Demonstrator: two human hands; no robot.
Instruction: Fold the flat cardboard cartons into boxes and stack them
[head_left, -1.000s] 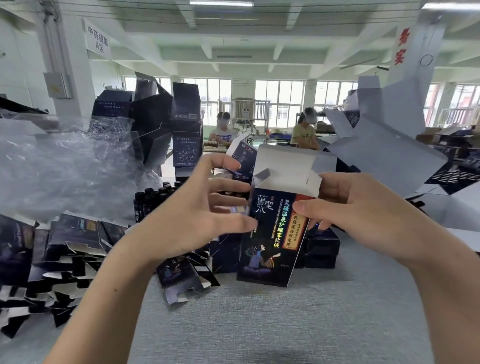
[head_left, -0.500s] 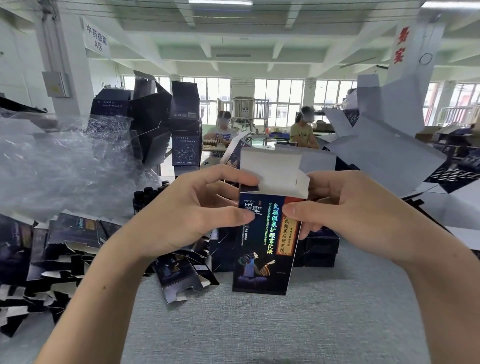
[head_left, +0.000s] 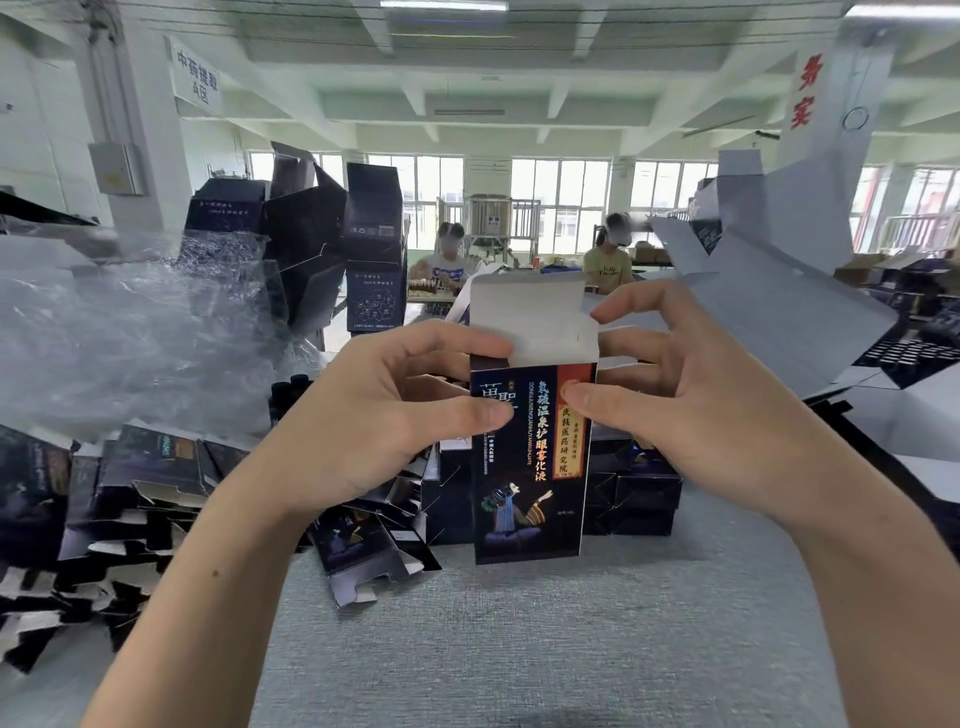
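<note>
Between the left hand (head_left: 374, 410) and right hand (head_left: 691, 415), the upright carton (head_left: 530, 488) is pinched near its top; its raised lid flap (head_left: 530, 322) could be creased if squeezed unevenly.

A packaging workshop on a factory floor: heaps of flat cartons (head_left: 130, 499) at lower left, folded dark boxes (head_left: 374, 249) stacked at upper left, two seated workers (head_left: 613, 262) mid-frame, and a steel tank (head_left: 491, 218) before long windows (head_left: 561, 192).
</note>
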